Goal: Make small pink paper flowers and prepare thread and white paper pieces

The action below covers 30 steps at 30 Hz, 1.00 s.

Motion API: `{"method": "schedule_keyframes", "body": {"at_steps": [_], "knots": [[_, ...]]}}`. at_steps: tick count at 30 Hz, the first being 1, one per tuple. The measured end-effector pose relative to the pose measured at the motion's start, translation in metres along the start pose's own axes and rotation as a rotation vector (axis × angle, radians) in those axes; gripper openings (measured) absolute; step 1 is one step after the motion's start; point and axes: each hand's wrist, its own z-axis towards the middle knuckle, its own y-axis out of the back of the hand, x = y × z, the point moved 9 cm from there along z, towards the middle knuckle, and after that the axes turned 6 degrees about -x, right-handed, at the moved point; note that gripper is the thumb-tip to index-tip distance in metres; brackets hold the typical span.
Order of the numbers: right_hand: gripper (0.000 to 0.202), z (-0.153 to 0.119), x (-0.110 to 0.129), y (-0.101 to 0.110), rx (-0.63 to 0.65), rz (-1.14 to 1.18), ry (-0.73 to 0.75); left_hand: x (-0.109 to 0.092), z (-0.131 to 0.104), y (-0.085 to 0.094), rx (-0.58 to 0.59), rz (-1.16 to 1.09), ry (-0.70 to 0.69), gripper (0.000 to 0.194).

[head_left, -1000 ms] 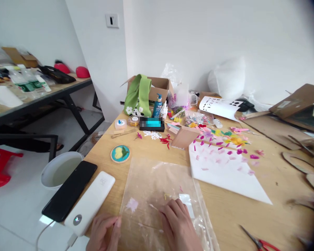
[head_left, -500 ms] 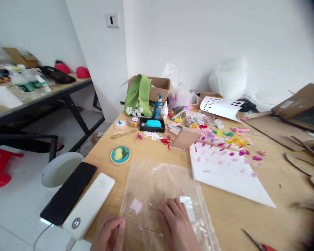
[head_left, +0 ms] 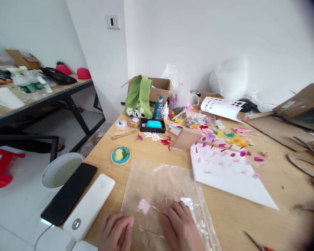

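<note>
Low over a clear plastic bag (head_left: pixel 170 174), my left hand (head_left: pixel 116 230) pinches thumb and fingertips together; what lies between them is hidden. A pale pink flower-shaped piece (head_left: pixel 143 206) is just beyond these fingertips; I cannot tell whether a stem joins them. My right hand (head_left: pixel 182 225) has its fingers curled around a thin pale-tipped stick (head_left: pixel 155 208), whose tip points left toward the pink piece. Another thin stick with pale ends (head_left: pixel 151 232) lies on the bag between the hands. A small yellow bit (head_left: pixel 166 200) and a white label (head_left: pixel 189 207) show beyond the right hand.
At left are a black phone (head_left: pixel 69 193), a white power bank (head_left: pixel 90 205) and a round lemon-patterned piece (head_left: pixel 120 155). Purple and pink petals lie around a white sheet (head_left: pixel 225 170) at right. Scissors (head_left: pixel 253 240) sit front right. Bottles (head_left: pixel 158 107) and a cardboard box (head_left: pixel 159 89) stand behind.
My left hand has shifted right, and the pink piece has moved right by a similar amount. My right hand and its stick have moved slightly right and toward me.
</note>
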Motion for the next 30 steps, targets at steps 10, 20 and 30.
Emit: {"method": "schedule_keyframes", "body": {"at_steps": [10,20,30], "knots": [[0.016,0.003,0.003,0.007,-0.046,0.04,0.018,0.003,-0.006,-0.009,0.101,0.255,-0.24,0.012],[0.015,0.009,0.012,-0.02,0.015,-0.021,0.048,0.005,-0.008,-0.015,0.09,0.22,-0.206,0.011],[0.016,0.005,0.011,-0.022,0.017,-0.071,0.069,0.006,-0.01,-0.019,0.055,0.183,-0.132,0.017]]}}
